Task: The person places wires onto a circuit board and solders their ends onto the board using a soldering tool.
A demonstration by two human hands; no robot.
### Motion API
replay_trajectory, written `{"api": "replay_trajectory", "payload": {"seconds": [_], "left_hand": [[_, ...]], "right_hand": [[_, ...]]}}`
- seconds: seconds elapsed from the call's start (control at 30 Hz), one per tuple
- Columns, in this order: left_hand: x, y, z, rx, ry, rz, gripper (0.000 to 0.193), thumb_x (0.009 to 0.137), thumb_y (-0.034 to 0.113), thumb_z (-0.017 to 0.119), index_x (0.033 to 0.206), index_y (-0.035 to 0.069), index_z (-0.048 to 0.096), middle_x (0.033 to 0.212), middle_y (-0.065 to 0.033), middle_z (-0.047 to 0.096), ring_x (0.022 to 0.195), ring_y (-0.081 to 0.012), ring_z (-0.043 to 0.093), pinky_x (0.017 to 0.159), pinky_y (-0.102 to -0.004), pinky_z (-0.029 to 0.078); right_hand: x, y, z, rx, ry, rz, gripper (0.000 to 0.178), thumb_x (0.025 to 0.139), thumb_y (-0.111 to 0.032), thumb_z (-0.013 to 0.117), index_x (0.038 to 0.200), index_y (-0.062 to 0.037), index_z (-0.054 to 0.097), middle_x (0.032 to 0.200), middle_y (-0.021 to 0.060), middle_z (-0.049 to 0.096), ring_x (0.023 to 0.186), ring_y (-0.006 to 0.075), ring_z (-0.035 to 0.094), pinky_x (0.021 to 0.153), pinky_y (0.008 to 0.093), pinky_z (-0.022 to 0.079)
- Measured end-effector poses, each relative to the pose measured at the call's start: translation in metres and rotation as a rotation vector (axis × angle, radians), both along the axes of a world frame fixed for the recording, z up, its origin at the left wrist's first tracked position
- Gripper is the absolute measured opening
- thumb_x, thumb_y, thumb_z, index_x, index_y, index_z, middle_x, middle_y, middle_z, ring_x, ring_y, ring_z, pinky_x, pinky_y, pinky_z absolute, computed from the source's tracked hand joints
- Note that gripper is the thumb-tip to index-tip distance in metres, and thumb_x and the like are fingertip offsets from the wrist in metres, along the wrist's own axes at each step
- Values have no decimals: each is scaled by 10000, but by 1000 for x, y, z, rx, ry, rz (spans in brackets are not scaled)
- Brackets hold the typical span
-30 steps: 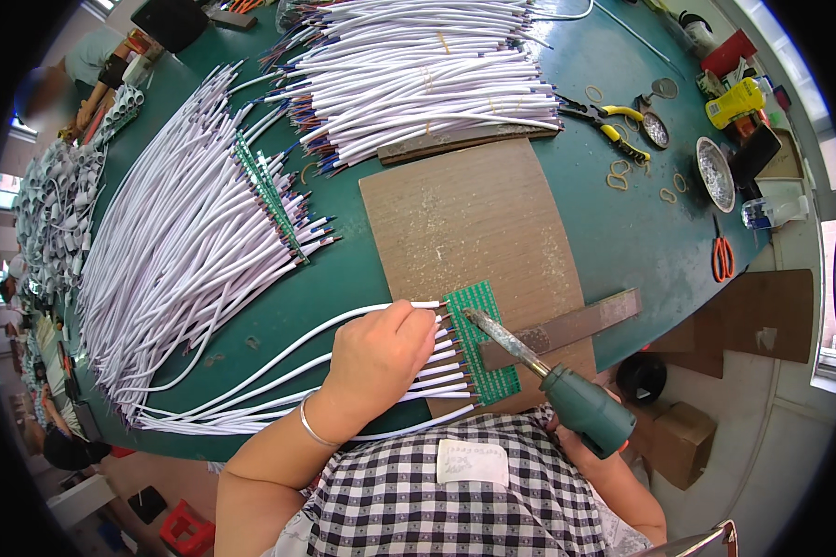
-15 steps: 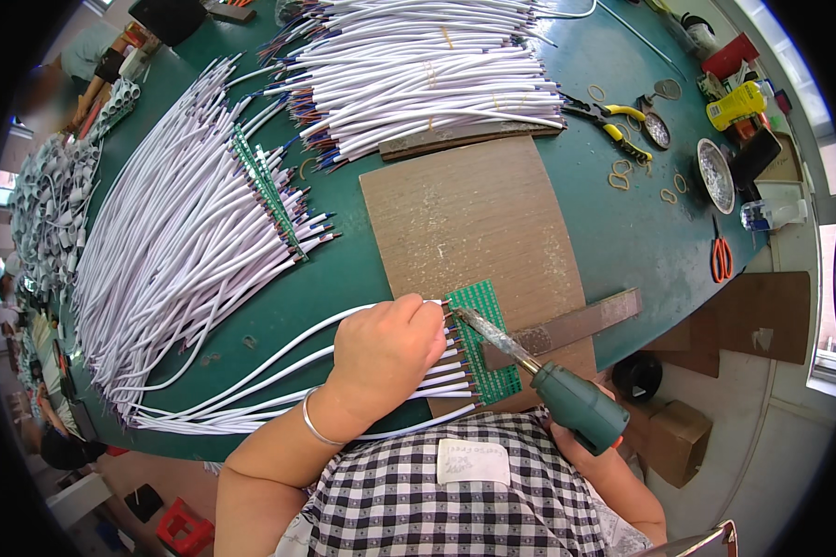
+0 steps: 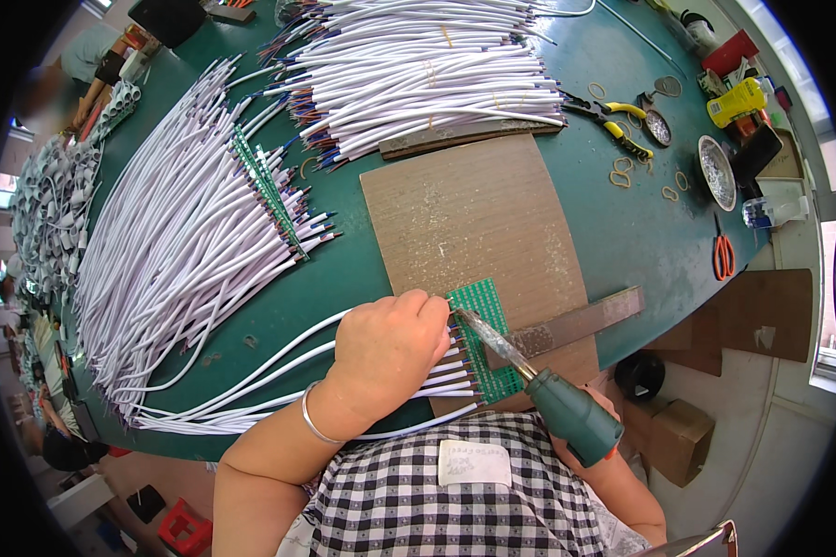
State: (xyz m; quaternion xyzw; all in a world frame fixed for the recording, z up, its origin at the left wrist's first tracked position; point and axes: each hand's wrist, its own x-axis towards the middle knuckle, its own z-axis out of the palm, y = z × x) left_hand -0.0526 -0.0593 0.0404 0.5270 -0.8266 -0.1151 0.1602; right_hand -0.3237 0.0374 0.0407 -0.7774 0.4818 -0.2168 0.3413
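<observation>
My left hand (image 3: 395, 339) is closed in a pinch around the end of a white cable (image 3: 311, 325), at the upper left corner of a green circuit board (image 3: 479, 297). The fingers hide most of that cable end. Several more white cables run below the hand to the board's left edge, their dark wire ends meeting it. My right hand (image 3: 606, 401), partly hidden by the tool, grips the green handle of a soldering iron (image 3: 576, 418). The iron slants up and left across the board, its tip close to the left fingertips at the pinched cable's end.
The board lies on a brown wooden panel (image 3: 474, 213), beside a flat bar (image 3: 576, 327). Large bundles of white cables (image 3: 176, 223) spread at left and far back. Pliers (image 3: 622, 130), orange-handled scissors (image 3: 723, 255) and a metal bowl (image 3: 715, 174) are at right.
The iron's handle has shifted slightly left and down, with its tip still by the board's upper left corner. My left hand has edged slightly up and right.
</observation>
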Motion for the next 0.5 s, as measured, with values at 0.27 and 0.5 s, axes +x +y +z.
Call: {"api": "replay_trajectory", "payload": {"seconds": [0.27,0.5], "left_hand": [[1,0,1,31,-64,-32,153,706,166,677,720,101,540,671,-47,533,588,-206,597,495,-328,466],[2,1,-2,-7,-56,-46,154,719,171,673,719,102,536,665,-42,525,586,-205,592,494,-327,461]], "right_hand": [[8,4,-1,67,-62,-50,505,723,-57,721,1170,29,503,1035,109,660,890,209,663,774,286,525],[16,15,2,257,-160,-285,251,780,-64,633,1018,11,603,826,102,657,752,224,650,687,306,517]]}}
